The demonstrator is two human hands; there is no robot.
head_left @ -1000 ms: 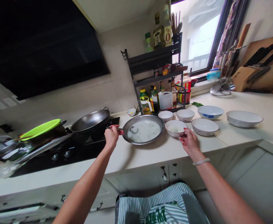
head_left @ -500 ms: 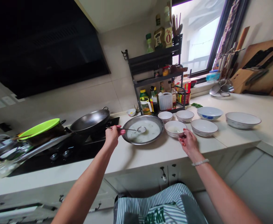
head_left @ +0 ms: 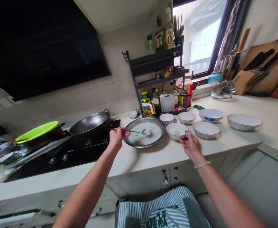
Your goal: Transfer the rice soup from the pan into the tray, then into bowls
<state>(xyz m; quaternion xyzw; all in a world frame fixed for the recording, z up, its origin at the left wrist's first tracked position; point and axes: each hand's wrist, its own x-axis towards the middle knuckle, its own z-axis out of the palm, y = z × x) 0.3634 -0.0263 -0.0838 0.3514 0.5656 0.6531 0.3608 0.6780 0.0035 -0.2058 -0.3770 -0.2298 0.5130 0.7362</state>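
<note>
My left hand (head_left: 116, 139) is closed round the handle of a metal ladle (head_left: 139, 131), whose bowl rests in the whitish liquid of a wide steel basin (head_left: 161, 126) on the counter. My right hand (head_left: 191, 146) touches the near side of a small white bowl (head_left: 177, 130) that holds a little of the same liquid; its fingers curl against the rim. This bowl stands just right of the basin.
Several more white bowls (head_left: 205, 129) line the counter to the right. A black wok (head_left: 90, 123) and a green-lidded pot (head_left: 39, 131) sit on the hob at left. A black condiment rack (head_left: 158, 82) stands behind the basin. Knives and boards (head_left: 264, 66) lean at the far right.
The ladle bowl has moved rightward across the basin, from its left part towards its middle. My right hand stays at the small bowl.
</note>
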